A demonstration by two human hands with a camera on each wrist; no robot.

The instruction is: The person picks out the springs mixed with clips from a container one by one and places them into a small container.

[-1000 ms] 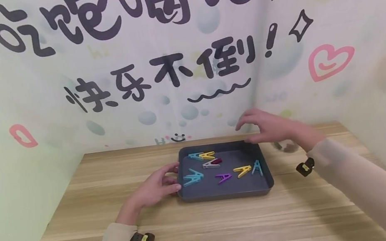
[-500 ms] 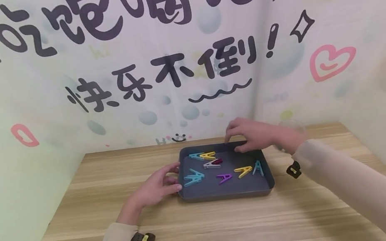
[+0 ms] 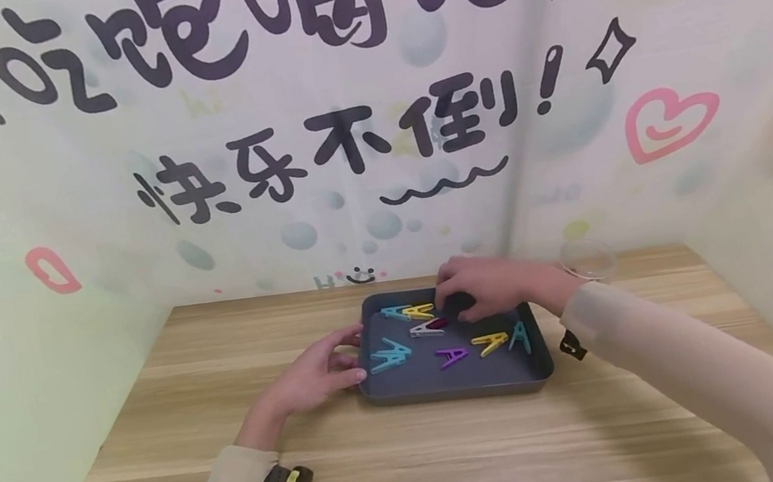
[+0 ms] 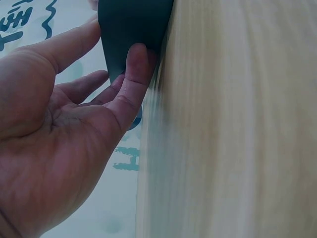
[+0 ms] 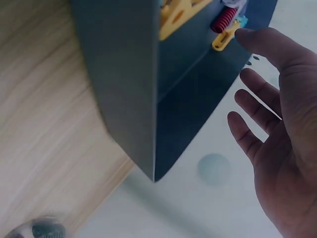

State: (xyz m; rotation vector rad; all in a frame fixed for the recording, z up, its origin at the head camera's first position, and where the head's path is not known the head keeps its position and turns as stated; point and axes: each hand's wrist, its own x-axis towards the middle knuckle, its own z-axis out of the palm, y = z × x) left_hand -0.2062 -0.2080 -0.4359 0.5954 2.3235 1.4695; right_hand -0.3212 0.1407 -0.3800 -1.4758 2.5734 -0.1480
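Observation:
A dark grey tray (image 3: 456, 392) lies on the table with several plastic clothespins in it. My left hand (image 3: 310, 378) rests its fingertips against the tray's left wall, fingers loosely bent. Over the tray's back right part hovers my right hand (image 3: 488, 285), holding nothing, its fingers spread and slightly bent in the right wrist view. Its fingertips are near a white and dark red clothespin (image 3: 428, 327). Behind that lie a blue clothespin (image 3: 394, 314) and a yellow one (image 3: 419, 312). Blue clothespins (image 3: 390, 356) sit at the left. Toward the front are a purple clothespin (image 3: 452, 357), another yellow one (image 3: 490, 343) and a teal one (image 3: 519, 338).
A clear round container (image 3: 587, 258) stands behind my right wrist, partly hidden by the arm. The wooden table (image 3: 408, 473) ends at a printed wall hanging (image 3: 265, 243) just behind the tray.
My right hand has moved left and down, from above the tray's back right corner to over its inside, near the white and dark red clothespin. My left hand has stayed at the tray's left side.

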